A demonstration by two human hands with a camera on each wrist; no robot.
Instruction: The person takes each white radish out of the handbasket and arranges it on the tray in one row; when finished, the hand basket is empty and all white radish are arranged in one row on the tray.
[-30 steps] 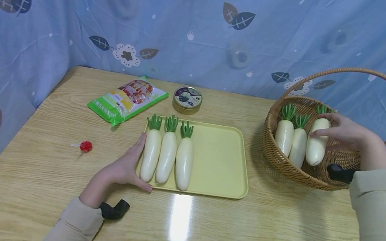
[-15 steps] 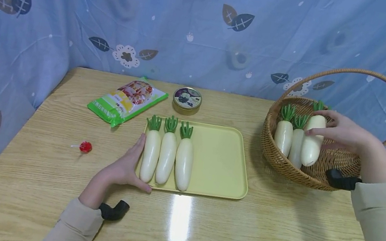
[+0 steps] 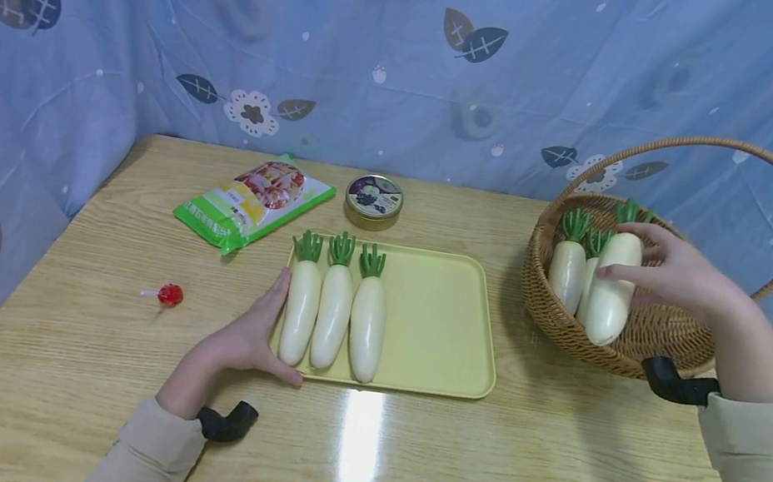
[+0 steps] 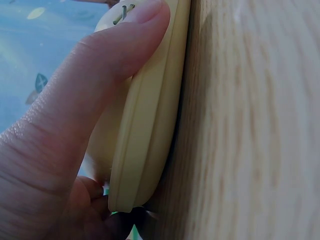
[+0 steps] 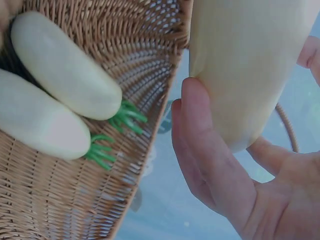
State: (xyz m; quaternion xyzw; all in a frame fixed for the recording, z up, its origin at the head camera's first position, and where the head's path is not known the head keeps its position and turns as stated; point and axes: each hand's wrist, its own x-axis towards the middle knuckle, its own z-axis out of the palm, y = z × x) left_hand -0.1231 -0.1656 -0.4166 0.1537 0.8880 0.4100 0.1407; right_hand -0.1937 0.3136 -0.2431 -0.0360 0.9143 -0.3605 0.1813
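My right hand (image 3: 688, 276) grips a white radish (image 3: 610, 306) with a green top, its thumb and fingers on either side of the body. That radish is lifted over the wicker basket (image 3: 668, 332), overlapping its front rim in the head view. Two more white radishes (image 5: 67, 65) lie inside the basket. At the left end of the yellow tray (image 3: 434, 324), my left hand (image 3: 241, 344) holds the corner, thumb along the front rim and fingers along the left side. The left wrist view shows the thumb (image 4: 115, 45) over the rim. Three radishes (image 3: 333, 313) lie side by side on the tray.
Behind the tray stand a round tin (image 3: 373, 201) and a green-and-white food packet (image 3: 256, 203). A red lollipop (image 3: 169, 295) lies to the left on the wooden table (image 3: 471, 474). The basket's tall handle (image 3: 735, 145) arches above it; a blue curtain (image 3: 387, 47) hangs behind.
My right hand has raised the radish from the basket's right part and brought it left and toward me, over the front rim. My left hand and the tray have stayed put.
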